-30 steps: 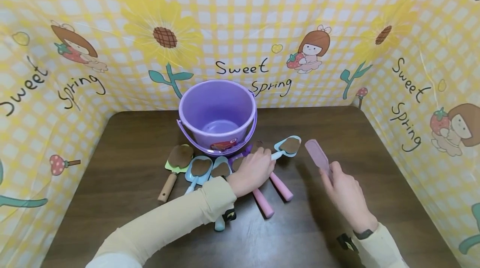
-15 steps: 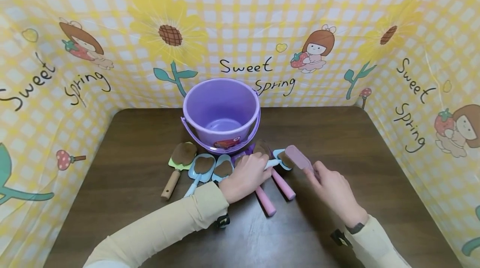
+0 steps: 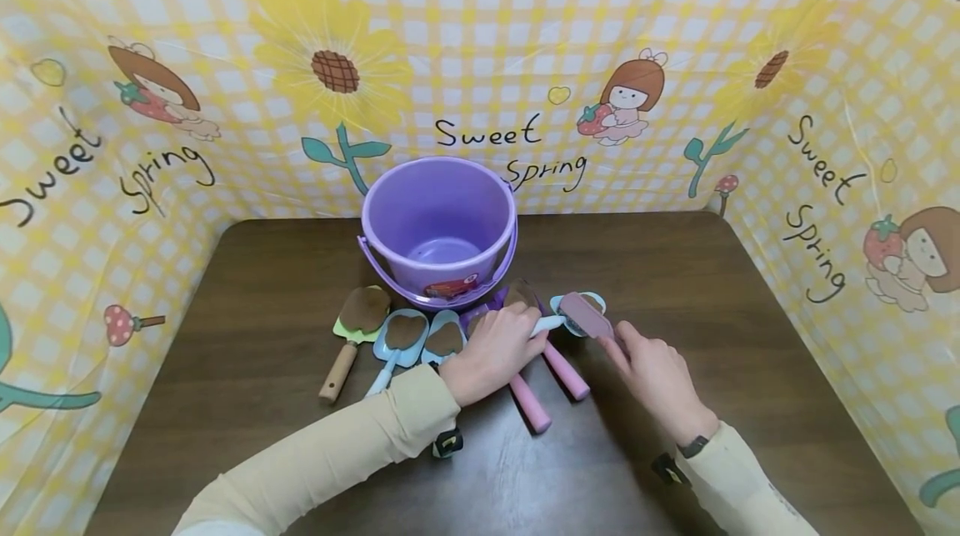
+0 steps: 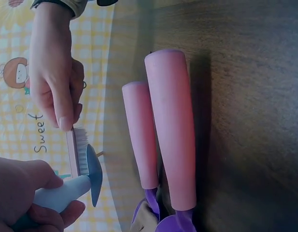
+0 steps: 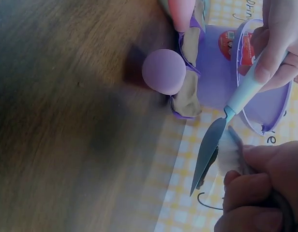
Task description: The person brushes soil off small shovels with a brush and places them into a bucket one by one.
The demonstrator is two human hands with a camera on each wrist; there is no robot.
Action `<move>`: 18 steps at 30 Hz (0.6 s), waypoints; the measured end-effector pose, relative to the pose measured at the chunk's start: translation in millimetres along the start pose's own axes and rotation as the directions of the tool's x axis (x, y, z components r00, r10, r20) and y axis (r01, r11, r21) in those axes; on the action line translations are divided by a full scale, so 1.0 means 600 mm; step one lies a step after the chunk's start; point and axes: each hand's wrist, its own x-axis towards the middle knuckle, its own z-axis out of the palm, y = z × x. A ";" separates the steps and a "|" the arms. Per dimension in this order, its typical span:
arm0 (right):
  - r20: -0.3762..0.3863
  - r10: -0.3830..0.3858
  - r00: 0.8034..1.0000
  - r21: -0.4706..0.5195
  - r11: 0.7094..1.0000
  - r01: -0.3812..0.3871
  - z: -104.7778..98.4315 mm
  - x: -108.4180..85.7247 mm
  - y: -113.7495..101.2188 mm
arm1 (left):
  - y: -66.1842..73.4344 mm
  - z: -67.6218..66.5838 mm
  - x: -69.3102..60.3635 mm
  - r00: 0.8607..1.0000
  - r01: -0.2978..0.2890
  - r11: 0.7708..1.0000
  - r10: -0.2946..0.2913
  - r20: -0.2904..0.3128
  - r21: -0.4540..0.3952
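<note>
My left hand grips the light blue handle of a small toy shovel, held above the table. A brown patch covers part of its blade. My right hand holds a pink brush with white bristles. In the left wrist view the bristles rest against the face of the shovel's blade. Below my left hand lie two purple shovels with pink handles, their brown-smeared blades partly hidden.
A purple bucket with its handle down stands at the back. Left of my left hand lie a green shovel with a wooden handle and two light blue shovels, all with brown patches. Patterned yellow cloth walls surround the dark table.
My right hand has moved left with the brush, from apart from the shovel to over its blade. The left hand keeps its grip, with the blade shifted slightly.
</note>
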 end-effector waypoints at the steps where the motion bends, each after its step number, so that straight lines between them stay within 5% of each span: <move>1: 0.000 0.009 1.000 -0.002 1.000 -0.009 0.001 0.001 0.001 | 0.000 0.001 0.000 1.000 -0.001 1.000 0.001 0.001 -0.007; 11: 0.035 0.112 0.993 0.008 0.994 -0.112 0.004 0.008 0.013 | 0.000 0.005 0.000 0.999 -0.011 0.998 0.014 0.043 -0.066; 18: -0.005 0.011 1.000 0.016 1.000 -0.011 0.008 0.004 0.008 | -0.004 0.011 -0.001 0.999 0.000 0.999 0.001 0.038 -0.035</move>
